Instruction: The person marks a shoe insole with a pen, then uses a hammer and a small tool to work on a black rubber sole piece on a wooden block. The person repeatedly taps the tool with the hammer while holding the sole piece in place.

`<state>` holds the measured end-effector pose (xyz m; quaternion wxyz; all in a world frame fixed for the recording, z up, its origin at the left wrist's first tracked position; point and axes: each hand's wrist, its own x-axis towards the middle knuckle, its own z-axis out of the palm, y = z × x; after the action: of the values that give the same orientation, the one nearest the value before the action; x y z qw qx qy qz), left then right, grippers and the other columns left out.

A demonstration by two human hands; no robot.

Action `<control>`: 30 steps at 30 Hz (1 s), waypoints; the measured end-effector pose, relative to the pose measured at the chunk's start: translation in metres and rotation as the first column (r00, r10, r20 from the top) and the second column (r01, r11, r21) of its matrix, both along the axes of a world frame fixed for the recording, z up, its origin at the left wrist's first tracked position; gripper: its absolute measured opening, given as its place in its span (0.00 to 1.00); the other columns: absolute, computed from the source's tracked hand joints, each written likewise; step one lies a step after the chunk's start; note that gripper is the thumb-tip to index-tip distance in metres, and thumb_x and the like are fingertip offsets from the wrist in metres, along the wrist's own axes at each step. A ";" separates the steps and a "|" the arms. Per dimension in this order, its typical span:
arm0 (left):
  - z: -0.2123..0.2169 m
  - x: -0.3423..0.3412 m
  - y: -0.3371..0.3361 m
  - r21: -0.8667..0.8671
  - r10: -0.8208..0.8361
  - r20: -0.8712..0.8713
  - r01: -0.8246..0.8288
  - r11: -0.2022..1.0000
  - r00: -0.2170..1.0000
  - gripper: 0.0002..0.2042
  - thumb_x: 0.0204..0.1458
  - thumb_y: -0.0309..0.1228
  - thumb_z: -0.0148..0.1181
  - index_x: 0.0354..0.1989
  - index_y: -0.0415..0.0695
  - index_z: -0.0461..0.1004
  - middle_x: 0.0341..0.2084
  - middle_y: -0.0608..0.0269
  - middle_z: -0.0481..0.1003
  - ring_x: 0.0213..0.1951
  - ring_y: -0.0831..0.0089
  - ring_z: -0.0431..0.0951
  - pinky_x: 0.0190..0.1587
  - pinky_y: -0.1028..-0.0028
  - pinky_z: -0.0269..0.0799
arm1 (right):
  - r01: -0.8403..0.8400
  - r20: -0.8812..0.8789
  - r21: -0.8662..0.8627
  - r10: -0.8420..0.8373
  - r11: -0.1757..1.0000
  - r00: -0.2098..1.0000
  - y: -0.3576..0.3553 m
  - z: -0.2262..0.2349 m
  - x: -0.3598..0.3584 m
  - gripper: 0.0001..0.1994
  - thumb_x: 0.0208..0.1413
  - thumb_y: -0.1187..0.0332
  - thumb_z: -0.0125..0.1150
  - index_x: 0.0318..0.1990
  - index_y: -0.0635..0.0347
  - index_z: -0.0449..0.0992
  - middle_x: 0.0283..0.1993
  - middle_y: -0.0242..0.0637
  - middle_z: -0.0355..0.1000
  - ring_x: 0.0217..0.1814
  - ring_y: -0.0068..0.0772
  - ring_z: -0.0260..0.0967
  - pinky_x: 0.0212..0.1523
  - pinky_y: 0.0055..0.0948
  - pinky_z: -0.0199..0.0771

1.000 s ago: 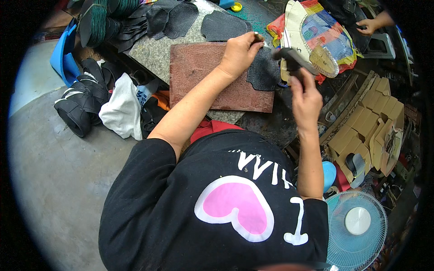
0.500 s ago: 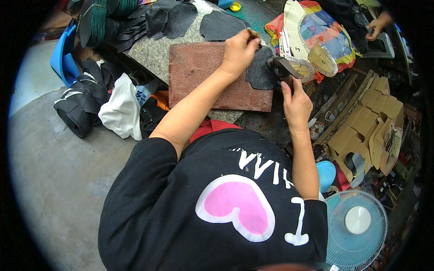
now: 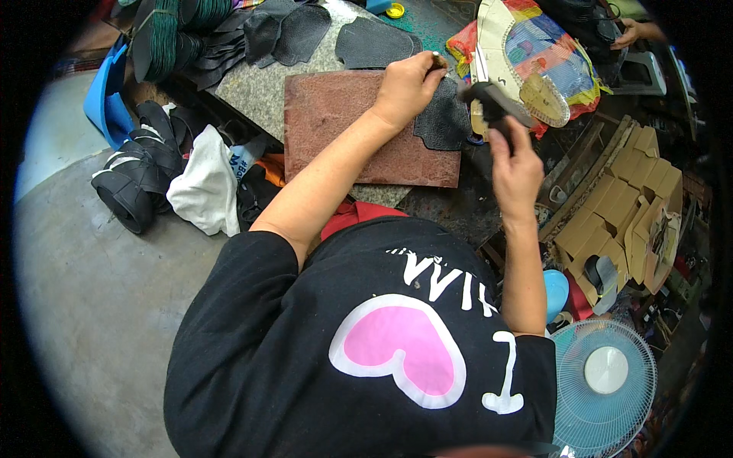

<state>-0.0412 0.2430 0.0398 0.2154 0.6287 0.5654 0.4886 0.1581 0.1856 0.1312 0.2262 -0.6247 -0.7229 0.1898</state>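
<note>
My left hand (image 3: pixel 410 88) is closed in a pinch round a short, dark rod-like tool (image 3: pixel 437 61) whose upper end just shows. It stands over the top of a black leather piece (image 3: pixel 443 126), and its lower end is hidden by my fingers. That leather lies on the right side of a reddish-brown slab (image 3: pixel 328 130), partly overhanging its edge. Right of the slab, my right hand (image 3: pixel 518 172) grips a hammer (image 3: pixel 496 103) by its handle. The hammer's head is raised and smeared by motion, apart from the tool.
More black leather pieces (image 3: pixel 374 44) lie on the speckled stone top (image 3: pixel 259 95). Cream patterns (image 3: pixel 492 38) and scissors rest at the right by a colourful bag (image 3: pixel 546 46). Another person's hand (image 3: pixel 630 34) is at far right. Cardboard boxes (image 3: pixel 603 202) and a fan (image 3: pixel 603 389) stand lower right.
My right hand and the hammer have moved to the right, away from the tool. My left hand has shifted slightly right and keeps its pinch; the leather lies about where it was.
</note>
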 end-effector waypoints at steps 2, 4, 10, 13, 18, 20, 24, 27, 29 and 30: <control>0.003 0.001 0.002 0.095 -0.040 -0.104 0.050 0.994 0.994 0.06 0.50 0.26 0.62 0.34 0.39 0.73 0.27 0.51 0.77 0.33 0.52 0.79 0.37 0.62 0.75 | -0.020 -0.336 0.072 0.043 0.997 0.941 0.000 0.020 0.003 0.18 0.63 0.66 0.59 0.56 0.68 0.70 0.36 0.34 0.75 0.32 0.21 0.68 0.33 0.22 0.71; 0.005 0.003 0.001 0.143 -0.072 -0.179 0.098 0.985 0.981 0.06 0.49 0.25 0.61 0.34 0.39 0.73 0.27 0.51 0.76 0.34 0.53 0.79 0.38 0.61 0.74 | -0.022 -0.495 0.309 0.180 0.951 0.850 0.001 0.028 0.001 0.18 0.64 0.65 0.57 0.57 0.66 0.70 0.35 0.35 0.74 0.31 0.20 0.68 0.31 0.21 0.70; 0.006 0.004 0.002 0.182 -0.063 -0.232 0.107 0.977 0.971 0.05 0.49 0.24 0.61 0.33 0.39 0.73 0.27 0.51 0.76 0.34 0.52 0.78 0.38 0.60 0.74 | 0.048 -0.117 -0.003 -0.048 0.999 0.992 0.010 -0.007 -0.004 0.18 0.61 0.59 0.60 0.53 0.60 0.73 0.30 0.41 0.75 0.29 0.36 0.73 0.31 0.33 0.72; 0.002 0.003 0.002 0.135 -0.041 -0.145 0.060 0.989 0.989 0.05 0.51 0.25 0.61 0.34 0.39 0.73 0.29 0.50 0.77 0.34 0.51 0.78 0.37 0.61 0.74 | -0.072 -0.005 -0.002 0.072 0.997 0.997 -0.016 -0.015 0.006 0.16 0.58 0.61 0.62 0.53 0.50 0.74 0.39 0.44 0.77 0.37 0.53 0.76 0.35 0.42 0.74; -0.003 0.001 -0.004 -0.030 0.044 0.170 -0.039 0.999 0.984 0.05 0.51 0.26 0.63 0.36 0.40 0.76 0.29 0.51 0.78 0.32 0.54 0.81 0.34 0.67 0.76 | -0.376 0.117 0.043 0.370 0.925 0.922 -0.049 -0.033 -0.013 0.25 0.44 0.63 0.70 0.54 0.42 0.75 0.32 0.34 0.68 0.35 0.38 0.69 0.36 0.36 0.70; -0.004 -0.002 -0.011 -0.038 0.076 0.231 -0.069 0.997 0.970 0.06 0.51 0.25 0.62 0.37 0.40 0.77 0.28 0.52 0.79 0.32 0.55 0.81 0.34 0.68 0.76 | -0.395 0.110 0.011 0.391 0.919 0.914 -0.047 -0.035 -0.016 0.21 0.45 0.59 0.70 0.50 0.44 0.78 0.34 0.33 0.68 0.37 0.38 0.68 0.37 0.36 0.69; -0.004 -0.005 -0.016 -0.091 0.131 0.353 -0.106 0.990 0.926 0.05 0.52 0.24 0.62 0.37 0.38 0.77 0.28 0.54 0.81 0.30 0.67 0.83 0.33 0.72 0.76 | -0.350 -0.020 0.014 0.350 0.937 0.936 -0.020 -0.034 -0.008 0.19 0.51 0.52 0.66 0.46 0.51 0.79 0.36 0.36 0.68 0.40 0.42 0.67 0.43 0.38 0.69; -0.001 -0.004 -0.019 -0.118 0.120 0.390 -0.080 0.990 0.913 0.05 0.53 0.23 0.61 0.37 0.37 0.77 0.27 0.55 0.80 0.29 0.71 0.82 0.33 0.73 0.76 | -0.219 0.055 0.149 0.213 0.964 0.976 0.012 -0.042 -0.012 0.20 0.53 0.53 0.64 0.49 0.55 0.76 0.39 0.38 0.69 0.43 0.44 0.67 0.43 0.40 0.69; 0.001 -0.004 -0.019 -0.128 0.128 0.391 -0.084 0.988 0.911 0.04 0.54 0.23 0.60 0.36 0.37 0.77 0.26 0.57 0.80 0.28 0.73 0.82 0.33 0.74 0.77 | -0.205 0.098 0.207 0.189 0.956 0.977 0.031 -0.053 -0.019 0.18 0.54 0.57 0.65 0.48 0.57 0.76 0.39 0.39 0.71 0.42 0.44 0.68 0.44 0.40 0.69; 0.002 -0.004 -0.019 -0.128 0.128 0.392 -0.084 0.988 0.911 0.04 0.54 0.23 0.60 0.36 0.36 0.77 0.26 0.57 0.80 0.28 0.74 0.82 0.33 0.75 0.77 | -0.178 0.005 0.117 0.178 0.977 0.984 0.039 -0.059 -0.023 0.17 0.54 0.59 0.65 0.47 0.58 0.76 0.38 0.39 0.71 0.41 0.44 0.69 0.44 0.38 0.70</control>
<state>-0.0448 0.2244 0.0413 0.3330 0.4716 0.5687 0.5860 0.1356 0.2241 0.0720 0.2462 -0.5426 -0.7852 0.1684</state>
